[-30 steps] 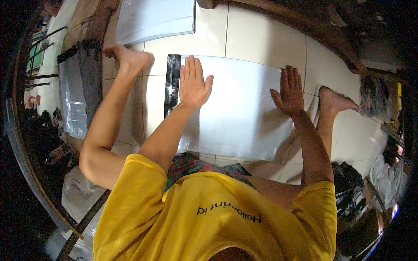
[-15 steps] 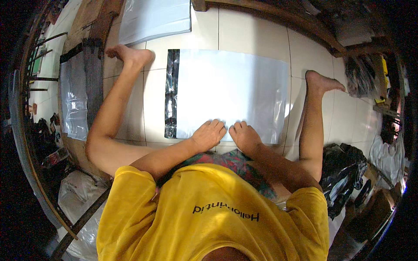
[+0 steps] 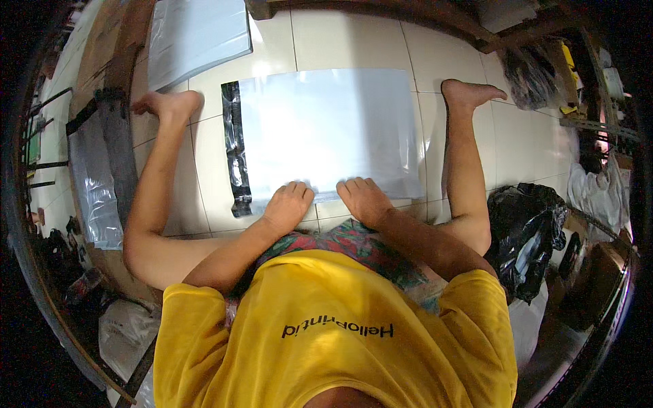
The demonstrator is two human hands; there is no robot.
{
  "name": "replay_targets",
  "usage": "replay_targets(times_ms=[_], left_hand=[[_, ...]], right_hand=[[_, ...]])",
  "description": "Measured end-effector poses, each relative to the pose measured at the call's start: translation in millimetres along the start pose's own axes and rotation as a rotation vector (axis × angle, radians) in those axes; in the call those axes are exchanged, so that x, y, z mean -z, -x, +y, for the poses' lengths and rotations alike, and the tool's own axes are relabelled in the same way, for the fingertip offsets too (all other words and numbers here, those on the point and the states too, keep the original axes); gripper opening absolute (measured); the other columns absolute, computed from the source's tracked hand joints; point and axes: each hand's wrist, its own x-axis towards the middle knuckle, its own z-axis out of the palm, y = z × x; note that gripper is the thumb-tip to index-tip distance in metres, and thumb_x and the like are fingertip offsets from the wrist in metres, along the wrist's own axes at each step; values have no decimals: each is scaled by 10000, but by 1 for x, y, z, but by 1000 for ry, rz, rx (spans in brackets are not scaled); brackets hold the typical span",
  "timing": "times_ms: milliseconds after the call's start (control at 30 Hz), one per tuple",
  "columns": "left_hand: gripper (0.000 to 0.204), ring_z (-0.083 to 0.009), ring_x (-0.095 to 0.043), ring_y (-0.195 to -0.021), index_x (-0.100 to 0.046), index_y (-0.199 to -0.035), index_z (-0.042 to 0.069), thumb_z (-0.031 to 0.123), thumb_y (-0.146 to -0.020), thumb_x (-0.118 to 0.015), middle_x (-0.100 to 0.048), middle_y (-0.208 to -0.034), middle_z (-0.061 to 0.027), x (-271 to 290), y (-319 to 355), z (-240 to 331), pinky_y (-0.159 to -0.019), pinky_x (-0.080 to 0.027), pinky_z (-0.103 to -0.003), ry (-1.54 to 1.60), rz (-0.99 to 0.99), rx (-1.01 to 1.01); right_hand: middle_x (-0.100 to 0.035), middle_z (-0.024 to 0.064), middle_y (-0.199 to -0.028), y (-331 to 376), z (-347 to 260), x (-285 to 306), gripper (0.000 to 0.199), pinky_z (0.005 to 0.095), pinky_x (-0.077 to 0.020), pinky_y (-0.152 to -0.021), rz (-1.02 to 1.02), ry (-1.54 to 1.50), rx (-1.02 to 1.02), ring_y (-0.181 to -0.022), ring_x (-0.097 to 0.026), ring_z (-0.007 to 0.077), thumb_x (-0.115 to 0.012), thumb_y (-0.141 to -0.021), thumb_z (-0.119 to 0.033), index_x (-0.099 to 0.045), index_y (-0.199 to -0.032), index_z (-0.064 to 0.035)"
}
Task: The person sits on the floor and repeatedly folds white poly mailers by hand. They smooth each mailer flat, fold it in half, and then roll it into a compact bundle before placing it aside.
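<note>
A flat, pale grey-white plastic mailing bag (image 3: 306, 129) lies on the tiled floor between my legs, with a glossy black strip along its left side. My left hand (image 3: 290, 202) is at its near edge, left of the middle, with the fingers curled onto the plastic. My right hand (image 3: 365, 198) grips the same edge further right, fingers bent in the same way. A gap separates the two hands, and the edge looks slightly wrinkled there. My fingertips are hidden under the knuckles.
Beyond my left foot lies a stack of similar pale plastic bags (image 3: 197, 41). Grey bags with a dark end (image 3: 95, 177) lie on cardboard at the left. A crumpled black plastic bag (image 3: 527, 234) sits beside my right knee. A wooden beam (image 3: 381, 8) crosses the far side.
My hands have moved apart along the near edge, the left one toward the black strip. The whole view has shifted, so the floor and bags appear further left.
</note>
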Motion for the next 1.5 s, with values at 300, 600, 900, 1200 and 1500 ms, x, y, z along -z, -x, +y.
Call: replay_targets(times_ms=[300, 600, 900, 1200, 1500], left_hand=[[196, -304, -645, -956, -674, -1020, 63, 88, -831, -628, -637, -980, -131, -2, -1, -14, -810, -564, -416, 116, 32, 87], [201, -290, -636, -1014, -704, -1026, 107, 185, -842, -718, -663, -1023, -79, 46, 51, -84, -822, -546, -430, 5, -123, 66], [259, -370, -667, -859, -623, -1079, 70, 294, -950, -632, -692, -925, -194, 56, 37, -156, -758, -509, -425, 612, -177, 490], [344, -395, -646, -930, -553, -1174, 61, 273, -916, -638, -654, -1014, -222, 62, 10, -126, -873, -492, -481, 314, -67, 733], [496, -343, -553, -1184, -592, -1189, 98, 336, -784, -750, -613, -1226, -144, 53, 11, -89, -1054, -418, -506, -140, -57, 136]], right_hand=[[-543, 171, -1365, 73, 90, -1, 436, 426, -494, -1038, -220, -3, -268, -1270, -526, 335, -575, -891, -124, -534, -1325, -109], [-674, 204, -1174, 74, 118, 40, 301, 476, -508, -960, -205, -322, -388, -1079, -644, 390, -521, -974, -176, -635, -1234, -73], [-675, 217, -1111, 36, 159, 35, 211, 493, -514, -902, -102, -425, -617, -1029, -640, 416, -525, -983, -186, -626, -1083, -30], [-461, 181, -1416, 29, 80, 26, 647, 489, -389, -1087, -125, 203, -174, -1312, -442, 367, -633, -831, -84, -442, -1449, -72], [-549, 177, -1315, 8, 86, 41, 592, 467, -442, -1030, -132, 118, -244, -1191, -546, 349, -671, -826, -144, -494, -1389, -99]])
